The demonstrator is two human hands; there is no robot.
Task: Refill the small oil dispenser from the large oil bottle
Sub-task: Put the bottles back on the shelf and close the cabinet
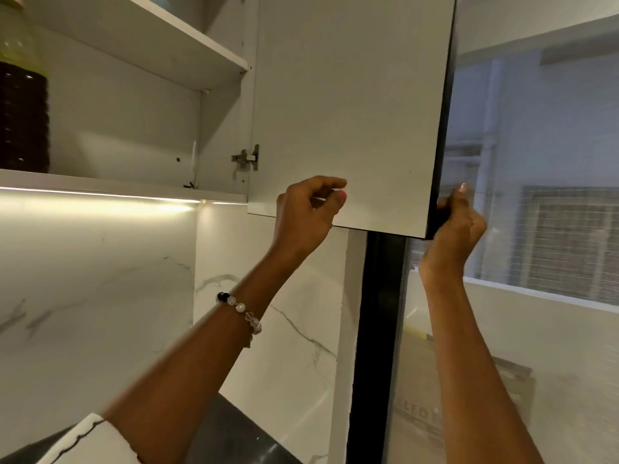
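From the head view, both arms reach up to an open wall cabinet door [351,105]. The right hand [452,226] is closed on the door's free edge near its bottom corner, thumb on the near side and fingers wrapped round the dark outer face. The left hand [306,212] is loosely curled against the door's pale inner face just above its lower edge, fingertips bent in; it seems to steady the panel rather than grip it, and it holds nothing else. A beaded bracelet [239,309] sits on the left forearm.

Well to the left of the left hand and a little higher, at the frame edge, a large bottle [21,105] stands on the cabinet's lower shelf [117,184], with a greenish top and a dark ribbed lower body. This is probably the large oil bottle, though only part of it shows. The small oil dispenser is not in view, and only a dark strip of counter [231,437] appears below the left arm.

The step in hand looks like gaining access to the cabinet; nothing has been poured. The next move calls for freeing a hand from the door, reaching far left to the bottle, and taking it firmly, likely with support underneath, since it appears full and heavy.
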